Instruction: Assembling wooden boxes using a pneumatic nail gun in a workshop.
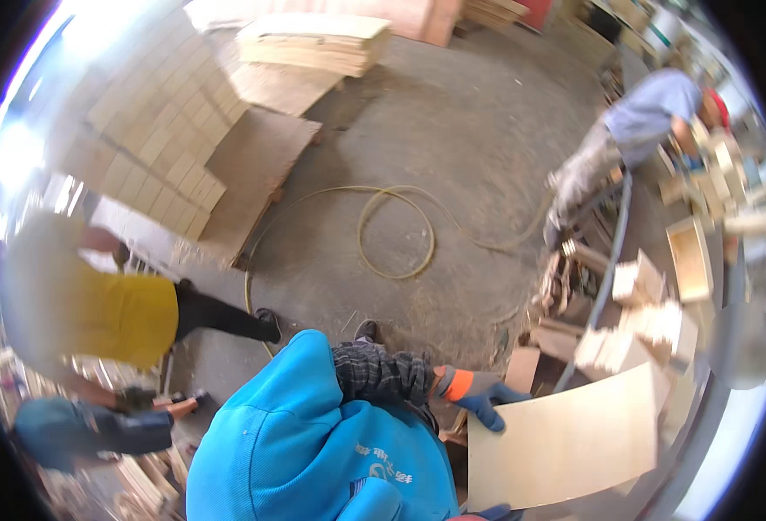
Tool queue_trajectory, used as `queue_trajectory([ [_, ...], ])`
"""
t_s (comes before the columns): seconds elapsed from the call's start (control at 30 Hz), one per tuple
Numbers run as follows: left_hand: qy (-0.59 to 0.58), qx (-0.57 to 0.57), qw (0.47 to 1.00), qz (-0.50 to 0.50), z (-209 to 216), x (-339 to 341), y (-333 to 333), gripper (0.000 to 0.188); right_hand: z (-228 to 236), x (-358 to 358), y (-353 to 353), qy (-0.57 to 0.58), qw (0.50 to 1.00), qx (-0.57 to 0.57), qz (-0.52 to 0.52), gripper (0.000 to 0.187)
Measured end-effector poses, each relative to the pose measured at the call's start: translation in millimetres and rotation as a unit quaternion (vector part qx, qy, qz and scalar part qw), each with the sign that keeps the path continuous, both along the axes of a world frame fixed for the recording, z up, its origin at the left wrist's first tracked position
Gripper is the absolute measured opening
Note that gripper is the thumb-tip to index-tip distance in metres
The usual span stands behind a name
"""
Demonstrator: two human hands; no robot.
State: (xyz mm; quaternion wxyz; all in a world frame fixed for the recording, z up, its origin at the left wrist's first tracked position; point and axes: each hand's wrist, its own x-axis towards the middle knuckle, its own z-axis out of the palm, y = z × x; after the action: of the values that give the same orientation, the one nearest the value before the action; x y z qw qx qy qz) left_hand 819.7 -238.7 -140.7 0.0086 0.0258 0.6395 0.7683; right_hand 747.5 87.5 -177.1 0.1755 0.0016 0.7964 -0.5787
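Observation:
A thin, pale plywood panel point(565, 438) is held up at the lower right, its broad face toward me. My left hand point(487, 401), in a blue-coated work glove with an orange cuff, is closed on the panel's upper left corner, thumb over the face. Only the blue glove fingers of my right hand point(498, 512) show at the bottom edge of the picture. They are against the panel's lower edge, and the rest of that hand is cut off. Behind the panel, pale wooden pieces point(613, 349) are stacked on the bench.
An open wooden box point(690, 259) lies farther along the bench, near a co-worker point(652, 117) bending over wood pieces. Left are a person in yellow point(140, 317) and another in a cap point(49, 430). A hose point(432, 243) loops across the floor near stacked wooden blocks point(161, 165).

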Motion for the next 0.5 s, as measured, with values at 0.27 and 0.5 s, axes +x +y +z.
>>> queue_trajectory([
  [0.27,0.109,0.219,0.954,0.175,110.4,199.2,-228.7,0.094,80.6,-18.7,-283.2,0.043,0.931,-0.174,0.317,0.074],
  [0.5,0.135,0.270,0.859,0.413,57.6,363.9,-306.5,0.085,138.8,56.2,-544.4,-0.102,0.775,-0.317,0.537,0.070],
])
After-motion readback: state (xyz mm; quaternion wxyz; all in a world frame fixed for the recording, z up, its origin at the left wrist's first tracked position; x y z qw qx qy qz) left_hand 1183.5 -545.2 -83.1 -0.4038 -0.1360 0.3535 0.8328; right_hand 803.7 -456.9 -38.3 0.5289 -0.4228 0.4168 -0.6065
